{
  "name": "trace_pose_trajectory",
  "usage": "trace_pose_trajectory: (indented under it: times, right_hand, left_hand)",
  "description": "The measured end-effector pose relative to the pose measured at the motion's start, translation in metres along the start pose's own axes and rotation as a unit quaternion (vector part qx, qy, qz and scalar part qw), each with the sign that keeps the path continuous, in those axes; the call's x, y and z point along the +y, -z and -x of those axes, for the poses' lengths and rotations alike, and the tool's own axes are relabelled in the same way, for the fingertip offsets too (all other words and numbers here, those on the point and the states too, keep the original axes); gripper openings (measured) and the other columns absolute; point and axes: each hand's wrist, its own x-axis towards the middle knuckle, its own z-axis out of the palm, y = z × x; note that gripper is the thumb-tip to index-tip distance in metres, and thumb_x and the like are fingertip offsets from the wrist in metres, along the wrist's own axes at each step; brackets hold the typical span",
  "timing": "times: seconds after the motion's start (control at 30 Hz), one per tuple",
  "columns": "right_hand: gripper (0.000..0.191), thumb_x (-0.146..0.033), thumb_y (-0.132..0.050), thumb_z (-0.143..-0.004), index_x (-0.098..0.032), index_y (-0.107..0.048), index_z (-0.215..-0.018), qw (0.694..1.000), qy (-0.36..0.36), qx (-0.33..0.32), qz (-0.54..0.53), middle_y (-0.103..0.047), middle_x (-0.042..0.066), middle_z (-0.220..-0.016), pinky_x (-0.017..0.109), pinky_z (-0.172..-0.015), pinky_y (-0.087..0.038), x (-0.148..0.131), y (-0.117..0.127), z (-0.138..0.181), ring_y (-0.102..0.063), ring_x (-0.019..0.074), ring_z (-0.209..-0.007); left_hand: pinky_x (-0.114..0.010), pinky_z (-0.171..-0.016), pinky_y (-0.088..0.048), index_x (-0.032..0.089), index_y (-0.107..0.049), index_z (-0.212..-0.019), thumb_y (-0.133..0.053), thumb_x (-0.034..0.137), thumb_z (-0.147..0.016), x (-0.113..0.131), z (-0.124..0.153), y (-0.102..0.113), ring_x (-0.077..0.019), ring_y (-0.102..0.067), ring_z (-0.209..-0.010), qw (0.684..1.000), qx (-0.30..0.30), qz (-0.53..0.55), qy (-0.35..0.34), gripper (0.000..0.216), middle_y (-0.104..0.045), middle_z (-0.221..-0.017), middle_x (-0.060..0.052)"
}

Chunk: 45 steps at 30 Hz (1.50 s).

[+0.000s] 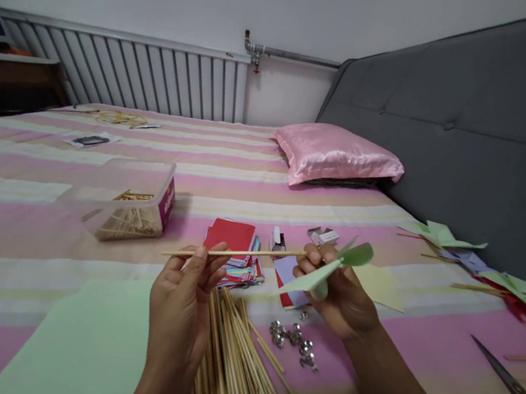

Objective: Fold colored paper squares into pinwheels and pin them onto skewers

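Observation:
My left hand [187,300] pinches a thin wooden stick [236,252] near its left end and holds it level above the bed. My right hand [340,297] grips the stick's other end together with a folded light green paper pinwheel [326,271]. Under my hands lies a bundle of several wooden sticks [231,360]. A scatter of silver pins [294,340] lies just right of the bundle. A stack of coloured paper squares [235,252], red on top, sits behind the stick.
A clear plastic box [120,205] with sticks stands at the left. A light green sheet [70,364] lies front left. Finished paper pinwheels [479,257] lie at the right, scissors [499,369] at the front right. A pink pillow [335,153] rests by the grey headboard [479,125].

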Motion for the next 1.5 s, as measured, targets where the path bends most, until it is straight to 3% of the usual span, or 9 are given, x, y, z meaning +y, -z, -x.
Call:
trace_pose_trajectory:
  times: [0.13, 0.47, 0.77, 0.87, 0.97, 1.03, 1.07, 1.2, 1.5]
  right_hand:
    - [0.025, -0.037, -0.077, -0.061, -0.025, -0.056, -0.065, 1.000, -0.004, 0.017, 0.017, -0.056, 0.001, -0.091, 0.025, -0.055, -0.041, -0.002, -0.001, 0.000, -0.044, 0.0122, -0.063]
    - [0.020, -0.039, -0.076, -0.063, -0.026, -0.065, -0.074, 0.995, 0.014, 0.084, 0.047, -0.065, 0.002, -0.085, 0.030, -0.073, -0.050, 0.000, 0.007, -0.002, -0.058, 0.0158, -0.078]
    - [0.016, -0.031, -0.081, -0.058, -0.026, -0.068, -0.065, 0.999, 0.009, 0.027, 0.031, -0.063, -0.001, -0.079, 0.017, -0.052, -0.049, -0.017, 0.012, 0.001, -0.059, 0.0093, -0.063]
    - [0.014, -0.031, -0.080, -0.060, -0.025, -0.068, -0.065, 0.999, 0.007, -0.006, 0.052, -0.062, -0.001, -0.076, 0.016, -0.047, -0.047, -0.018, 0.011, 0.002, -0.057, 0.0083, -0.058]
    - [0.014, -0.031, -0.080, -0.060, -0.025, -0.068, -0.064, 0.996, 0.008, -0.031, 0.078, -0.062, 0.000, -0.074, 0.017, -0.042, -0.044, -0.016, 0.007, 0.002, -0.057, 0.0095, -0.055]
    - [0.015, -0.030, -0.080, -0.059, -0.022, -0.068, -0.062, 0.994, 0.010, -0.041, 0.098, -0.062, 0.001, -0.073, 0.018, -0.044, -0.046, -0.015, 0.004, 0.002, -0.058, 0.0108, -0.058]
    - [0.016, -0.030, -0.080, -0.059, -0.021, -0.067, -0.060, 0.993, 0.011, -0.044, 0.108, -0.063, 0.002, -0.072, 0.018, -0.047, -0.047, -0.014, 0.003, 0.002, -0.059, 0.0111, -0.059]
    - [0.019, -0.031, -0.080, -0.059, -0.019, -0.066, -0.058, 0.992, 0.019, -0.054, 0.116, -0.065, 0.002, -0.072, 0.020, -0.049, -0.049, -0.011, 0.000, 0.003, -0.060, 0.0104, -0.055]
    - [0.008, -0.024, -0.077, -0.065, -0.024, -0.069, -0.067, 0.962, 0.108, -0.100, 0.229, -0.065, 0.006, -0.095, 0.026, -0.057, -0.052, -0.011, 0.008, 0.005, -0.061, 0.0141, -0.068]
  left_hand:
    - [-0.013, -0.055, -0.052, 0.016, -0.058, -0.076, -0.072, 0.020, -0.067, -0.001, 0.001, -0.001, -0.0107, -0.067, -0.068, 1.000, 0.006, 0.000, 0.010, 0.018, -0.072, -0.076, -0.001]
    - [-0.017, -0.056, -0.051, 0.014, -0.062, -0.070, -0.077, 0.026, -0.061, -0.007, 0.007, -0.007, -0.0144, -0.067, -0.071, 0.997, -0.044, -0.040, 0.046, 0.021, -0.070, -0.074, -0.002]
    - [-0.027, -0.069, -0.048, 0.017, -0.066, -0.069, -0.077, 0.031, -0.060, 0.006, -0.006, 0.018, -0.0166, -0.063, -0.075, 0.974, -0.066, -0.215, -0.013, 0.020, -0.072, -0.082, -0.004]
    - [-0.037, -0.081, -0.046, 0.022, -0.070, -0.069, -0.073, 0.037, -0.063, 0.010, -0.008, 0.022, -0.0195, -0.064, -0.072, 0.926, -0.093, -0.355, -0.085, 0.016, -0.072, -0.074, -0.003]
    - [-0.044, -0.100, -0.031, 0.026, -0.073, -0.069, -0.070, 0.037, -0.067, 0.012, -0.004, 0.017, -0.0191, -0.064, -0.070, 0.810, -0.167, -0.518, -0.219, 0.011, -0.073, -0.071, 0.000]
    - [-0.041, -0.098, -0.033, 0.027, -0.073, -0.077, -0.065, 0.036, -0.073, 0.011, 0.001, 0.012, -0.0181, -0.064, -0.072, 0.748, -0.234, -0.563, -0.262, 0.012, -0.073, -0.076, 0.001]
    - [-0.037, -0.092, -0.039, 0.027, -0.072, -0.081, -0.061, 0.035, -0.077, 0.010, 0.005, 0.009, -0.0174, -0.064, -0.074, 0.734, -0.270, -0.568, -0.254, 0.015, -0.073, -0.079, 0.001]
    - [-0.023, -0.065, -0.043, 0.023, -0.068, -0.093, -0.046, 0.027, -0.087, 0.005, 0.015, 0.001, -0.0127, -0.061, -0.072, 0.743, -0.365, -0.531, -0.182, 0.023, -0.070, -0.083, 0.000]
    - [-0.022, -0.058, -0.038, 0.016, -0.067, -0.084, -0.042, 0.027, -0.090, 0.015, 0.013, 0.005, -0.0113, -0.052, -0.064, 0.776, -0.397, -0.467, -0.146, 0.027, -0.062, -0.072, 0.000]
